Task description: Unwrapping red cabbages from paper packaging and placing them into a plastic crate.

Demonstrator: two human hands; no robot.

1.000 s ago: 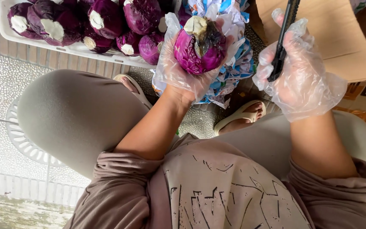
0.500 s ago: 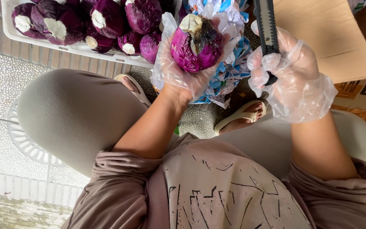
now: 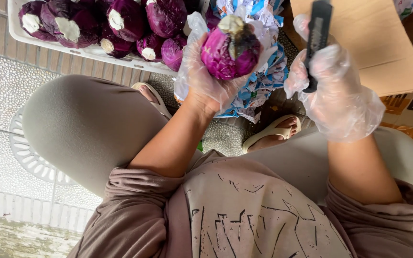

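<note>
Head view, looking down over lap and knees. Left hand [image 3: 206,79], in clear plastic glove, closed around one small purple cabbage [image 3: 230,50], stem end up, darkened at the cut; cabbage at 12 o'clock of frame, held above the feet. Right hand [image 3: 335,91], also gloved, closed around black utility knife [image 3: 317,33], handle upright, at 1 o'clock, just beside the cabbage but apart from it. White tray [image 3: 63,45] at 11 o'clock, holding more purple cabbages [image 3: 120,21] with pale cut stems, packed touching one another. Blue-and-white printed wrappers [image 3: 264,81] heaped behind and below the held cabbage. Brown cardboard box [image 3: 383,43] at 2 o'clock, behind the right hand. Pale sandals [image 3: 273,131] on both feet, on pebbled floor near centre. White slotted stool [image 3: 29,157] edge at 9 o'clock, under the left thigh. Mauve long-sleeved shirt [image 3: 244,215] at 6 o'clock, sleeves pushed up.
</note>
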